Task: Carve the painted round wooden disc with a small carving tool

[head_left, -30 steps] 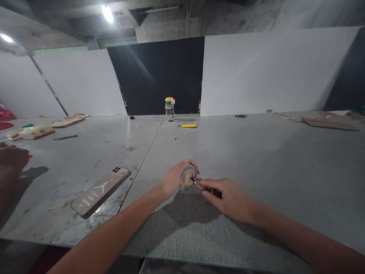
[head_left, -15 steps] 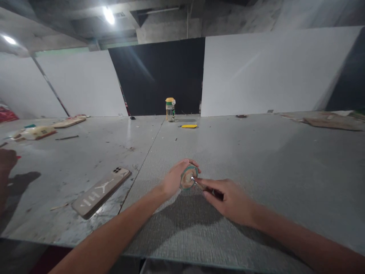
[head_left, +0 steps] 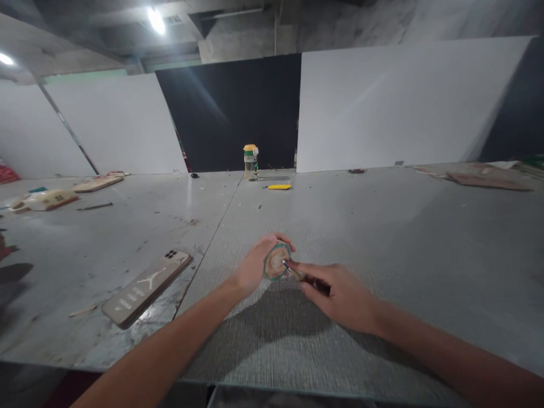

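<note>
In the head view, my left hand [head_left: 254, 264] is wrapped round the far left side of a small round disc [head_left: 276, 263]. The disc has a teal rim and a tan, brownish face with a paler middle, tilted up towards me. My right hand [head_left: 338, 294] grips a slim carving tool [head_left: 294, 271] with a shiny metal tip and what looks like a wooden handle. Its tip is at the right part of the disc's face. The right fingers cover most of the handle, so its shape is hidden. Both hands are low over the grey table [head_left: 408, 243].
A phone in a tan case [head_left: 147, 289] lies left of my left arm, with a thin stick [head_left: 83, 310] beside it. Farther back are a yellow cutter [head_left: 278, 186], a bottle [head_left: 251, 161], a soft packet [head_left: 45, 199] and boards [head_left: 488, 180]. Part of another person's hand [head_left: 5, 246] shows at the left edge.
The view has shifted slightly, moving things a little left. The other person's hand at the left has mostly left the picture. My hands keep their holds, the tool tip still at the disc.
</note>
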A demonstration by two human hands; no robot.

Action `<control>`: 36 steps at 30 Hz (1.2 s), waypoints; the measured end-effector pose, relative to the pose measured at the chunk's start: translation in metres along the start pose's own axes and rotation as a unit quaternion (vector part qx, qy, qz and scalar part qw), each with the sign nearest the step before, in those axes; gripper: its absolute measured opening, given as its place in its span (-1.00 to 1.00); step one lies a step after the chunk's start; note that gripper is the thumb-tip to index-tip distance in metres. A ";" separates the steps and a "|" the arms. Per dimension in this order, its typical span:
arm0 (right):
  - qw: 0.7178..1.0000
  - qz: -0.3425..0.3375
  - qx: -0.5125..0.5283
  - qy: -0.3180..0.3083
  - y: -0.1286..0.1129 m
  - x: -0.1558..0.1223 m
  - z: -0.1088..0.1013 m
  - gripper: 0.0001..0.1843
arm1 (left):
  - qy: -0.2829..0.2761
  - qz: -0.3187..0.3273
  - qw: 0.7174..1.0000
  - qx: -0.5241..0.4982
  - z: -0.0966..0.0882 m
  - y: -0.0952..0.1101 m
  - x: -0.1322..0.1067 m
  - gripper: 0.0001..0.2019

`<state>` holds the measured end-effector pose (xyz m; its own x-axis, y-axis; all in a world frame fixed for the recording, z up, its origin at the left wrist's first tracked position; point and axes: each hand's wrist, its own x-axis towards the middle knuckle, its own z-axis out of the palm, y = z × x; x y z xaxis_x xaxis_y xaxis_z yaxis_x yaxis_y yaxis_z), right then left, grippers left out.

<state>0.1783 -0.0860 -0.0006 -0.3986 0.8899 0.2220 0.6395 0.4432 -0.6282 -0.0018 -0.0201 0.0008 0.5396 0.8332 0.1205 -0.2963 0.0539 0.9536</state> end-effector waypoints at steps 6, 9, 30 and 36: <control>1.000 0.001 -0.007 0.006 -0.002 0.000 -0.001 -0.63 | -0.009 0.011 0.999 -0.040 -0.002 0.002 0.000 -0.67; 1.000 -0.003 -0.001 0.021 -0.001 0.000 -0.001 -0.61 | -0.017 -0.011 0.996 -0.081 -0.002 0.002 -0.002 -0.65; 0.998 0.018 -0.039 0.055 0.003 0.001 0.000 -0.58 | -0.031 -0.065 0.996 -0.061 -0.004 0.000 -0.003 -0.64; 0.997 0.022 -0.045 0.065 0.005 0.001 0.002 -0.57 | -0.028 -0.062 0.995 -0.071 -0.006 -0.002 -0.003 -0.66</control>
<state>0.1799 -0.0832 -0.0045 -0.2847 0.9126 0.2934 0.7129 0.4062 -0.5716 -0.0073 -0.0193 -0.0026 0.6210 0.7834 0.0239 -0.3315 0.2348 0.9138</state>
